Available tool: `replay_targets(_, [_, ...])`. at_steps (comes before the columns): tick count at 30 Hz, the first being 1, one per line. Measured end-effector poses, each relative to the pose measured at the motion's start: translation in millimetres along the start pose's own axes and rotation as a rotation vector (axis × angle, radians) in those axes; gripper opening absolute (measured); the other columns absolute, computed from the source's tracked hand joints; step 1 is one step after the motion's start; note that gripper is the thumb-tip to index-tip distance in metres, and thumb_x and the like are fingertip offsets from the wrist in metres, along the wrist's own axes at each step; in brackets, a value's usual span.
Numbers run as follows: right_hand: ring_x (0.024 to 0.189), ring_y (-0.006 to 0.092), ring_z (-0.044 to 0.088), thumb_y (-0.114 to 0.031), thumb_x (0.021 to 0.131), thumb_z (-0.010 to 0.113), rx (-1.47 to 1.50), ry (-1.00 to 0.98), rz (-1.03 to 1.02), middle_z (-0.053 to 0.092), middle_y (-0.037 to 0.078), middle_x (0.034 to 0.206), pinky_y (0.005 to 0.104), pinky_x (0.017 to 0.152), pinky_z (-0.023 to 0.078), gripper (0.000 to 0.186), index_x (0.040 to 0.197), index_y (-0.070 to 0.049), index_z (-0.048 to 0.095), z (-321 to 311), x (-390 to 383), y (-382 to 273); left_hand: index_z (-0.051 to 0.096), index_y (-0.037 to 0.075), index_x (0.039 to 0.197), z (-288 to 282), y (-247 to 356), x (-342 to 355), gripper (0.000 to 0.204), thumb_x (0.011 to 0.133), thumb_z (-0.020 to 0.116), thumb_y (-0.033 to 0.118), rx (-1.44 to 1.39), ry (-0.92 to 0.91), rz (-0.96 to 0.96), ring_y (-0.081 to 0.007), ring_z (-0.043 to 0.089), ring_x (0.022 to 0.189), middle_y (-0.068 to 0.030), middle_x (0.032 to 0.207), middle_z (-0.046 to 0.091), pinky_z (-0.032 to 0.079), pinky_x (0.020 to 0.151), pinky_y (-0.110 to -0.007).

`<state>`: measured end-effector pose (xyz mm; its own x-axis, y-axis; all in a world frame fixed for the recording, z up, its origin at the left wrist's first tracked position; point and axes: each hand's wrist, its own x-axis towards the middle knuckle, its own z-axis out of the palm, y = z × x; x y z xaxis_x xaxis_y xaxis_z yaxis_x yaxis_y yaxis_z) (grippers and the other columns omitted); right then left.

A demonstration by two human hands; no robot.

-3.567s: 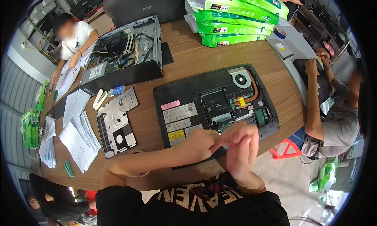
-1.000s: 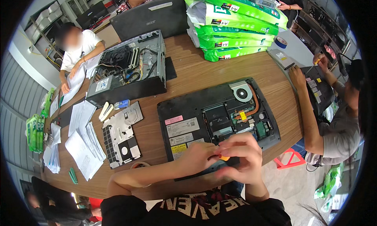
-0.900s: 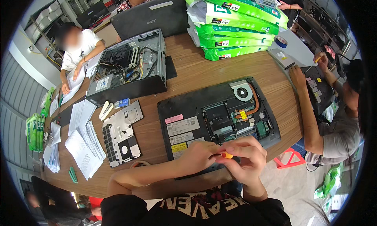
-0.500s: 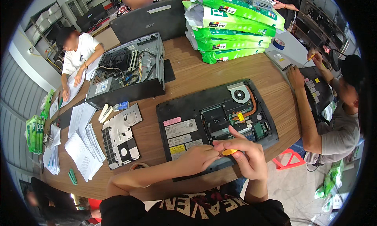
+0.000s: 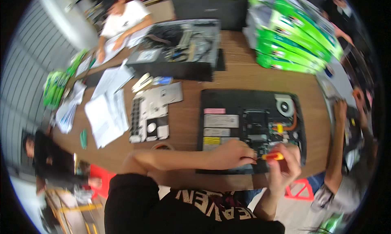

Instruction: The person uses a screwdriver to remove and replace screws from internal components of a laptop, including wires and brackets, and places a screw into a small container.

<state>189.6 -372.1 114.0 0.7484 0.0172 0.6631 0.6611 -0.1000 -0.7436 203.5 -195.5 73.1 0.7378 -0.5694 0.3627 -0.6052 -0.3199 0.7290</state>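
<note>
An upside-down black laptop [image 5: 232, 99] lies before me, its cooling fan [image 5: 285, 106] and inner parts exposed. Over its front edge, my right hand [image 5: 288, 165] is closed round the yellow handle of a small screwdriver [image 5: 274, 156]. The tool lies sideways, its tip end toward my other hand. My left hand [image 5: 232, 154] is closed in a pinch beside that end; a small dark thing shows at its fingertips, too blurred to name. Left of the laptop lies a silver-and-black bottom cover [image 5: 152, 112].
An opened desktop computer case [image 5: 175, 69] stands at the back, near stacked green paper packs [image 5: 285, 51]. Loose papers [image 5: 106, 116] and a green stapler-like object [image 5: 83, 138] lie left. A round container [image 5: 163, 146] sits by my left forearm. Other people work left and right.
My view has swung, shifting the table contents rightward in the picture. My hands have drawn apart, and more of the screwdriver shows between them.
</note>
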Motion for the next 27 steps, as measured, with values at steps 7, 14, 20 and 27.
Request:
replay_targets(7, [0.090,0.0277,0.059,-0.011,0.096,0.047,0.024,-0.242,-0.050,0.057,0.024,0.102,0.0386,0.079,0.050,0.026,0.120,-0.003,0.041,-16.8,-12.6,3.5,0.064,0.005,0.084,10.2,-2.7,-9.3,0.014,0.084,0.060,0.019,0.041,0.034,0.078,-0.0302,0.062,0.081,-0.0103,0.081,0.064,0.048,0.069,-0.042])
replay_targets(14, [0.096,0.0266,0.058,-0.020,0.094,0.054,0.046,-0.209,-0.217,0.057,0.017,0.104,0.0364,0.084,0.048,0.033,0.121,-0.002,0.045,-10.4,-8.0,11.8,0.062,0.004,0.078,7.7,-0.5,-8.1,0.011,0.081,0.061,0.015,0.050,-0.012,0.084,-0.0321,0.062,0.074,-0.0120,0.070,0.062,0.047,0.064,-0.042])
replay_targets(20, [0.102,0.0303,0.060,-0.017,0.094,0.053,-0.127,-0.007,-0.073,0.059,0.022,0.111,0.0397,0.086,0.049,0.039,0.125,0.002,0.041,-11.7,-23.2,15.9,0.062,0.004,0.075,8.8,-4.4,-8.7,0.014,0.076,0.067,0.017,0.039,0.061,0.075,-0.0324,0.062,0.069,-0.0127,0.069,0.062,0.046,0.060,-0.042])
replay_targets(27, [0.107,0.0329,0.057,-0.015,0.095,0.050,-0.135,-0.128,-0.263,0.051,0.025,0.125,0.0409,0.090,0.048,0.033,0.124,0.001,0.044,-22.3,-16.2,20.3,0.061,0.004,0.074,14.1,-4.7,-7.4,0.018,0.071,0.072,0.018,-0.031,0.107,0.071,-0.0325,0.062,0.067,-0.0120,0.068,0.062,0.046,0.059,-0.042])
